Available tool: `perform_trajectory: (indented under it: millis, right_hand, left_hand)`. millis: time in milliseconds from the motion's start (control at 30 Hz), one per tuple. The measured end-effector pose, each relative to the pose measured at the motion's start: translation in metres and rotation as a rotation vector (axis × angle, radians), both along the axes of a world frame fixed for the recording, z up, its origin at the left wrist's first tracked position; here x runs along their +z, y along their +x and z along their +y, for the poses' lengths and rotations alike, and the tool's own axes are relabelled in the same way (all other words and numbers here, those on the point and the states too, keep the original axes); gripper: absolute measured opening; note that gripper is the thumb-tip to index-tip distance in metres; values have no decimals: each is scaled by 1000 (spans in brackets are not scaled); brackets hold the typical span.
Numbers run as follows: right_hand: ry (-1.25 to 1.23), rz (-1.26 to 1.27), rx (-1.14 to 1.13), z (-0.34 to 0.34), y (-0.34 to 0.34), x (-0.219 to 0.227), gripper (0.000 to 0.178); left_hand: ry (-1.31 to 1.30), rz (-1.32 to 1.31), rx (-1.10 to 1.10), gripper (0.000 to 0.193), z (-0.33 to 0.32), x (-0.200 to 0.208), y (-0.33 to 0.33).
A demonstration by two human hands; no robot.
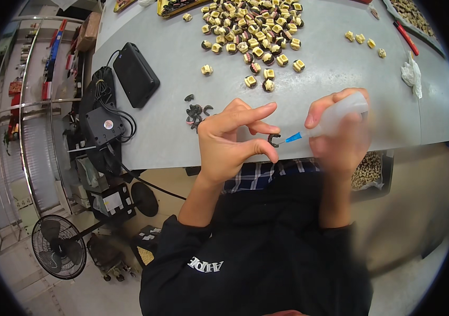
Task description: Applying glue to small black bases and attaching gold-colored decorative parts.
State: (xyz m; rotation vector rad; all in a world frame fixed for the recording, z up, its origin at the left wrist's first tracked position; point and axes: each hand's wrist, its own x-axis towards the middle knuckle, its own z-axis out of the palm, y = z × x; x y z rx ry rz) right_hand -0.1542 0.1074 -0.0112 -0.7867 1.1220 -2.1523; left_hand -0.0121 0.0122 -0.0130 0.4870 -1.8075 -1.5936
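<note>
R hand (343,142) blurred, covers pt. of white bottle (335,113); contents can't tell. Needle (281,142) too thin to tell if touching dark C-shaped pc (272,140). L hand (227,134): some fingers hidden behind others. Dark scraps (194,111) overlap, too small to ID. Cream pcs (256,39) & yellow tray (185,10) cut off at top edge. Plaid cloth (253,176) partly hidden, desk (164,137) above. Bin (387,176) also partly hidden.
</note>
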Motion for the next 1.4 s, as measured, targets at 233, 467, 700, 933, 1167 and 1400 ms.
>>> perform_trajectory:
  millis: [233,467,700,933,1167,1400]
  right_hand:
    - [60,54,-37,1,2,1,37]
    - [16,24,-12,2,-2,1,41]
    - [5,47,-53,3,-3,-3,41]
    - [0,57,-65,1,-1,-4,40]
    - [15,68,-69,1,-1,-5,39]
    - [24,66,-93,1,-1,-6,39]
  left_hand:
    - [-26,2,-14,65,-2,0,1]
    - [-20,-6,-16,65,-2,-1,1]
    - [-85,2,-43,64,-3,-1,0]
    - [-76,-13,-47,61,-1,0,-2]
    - [-58,-17,-37,60,-1,0,-2]
    - [-78,-24,-39,61,-2,0,-1]
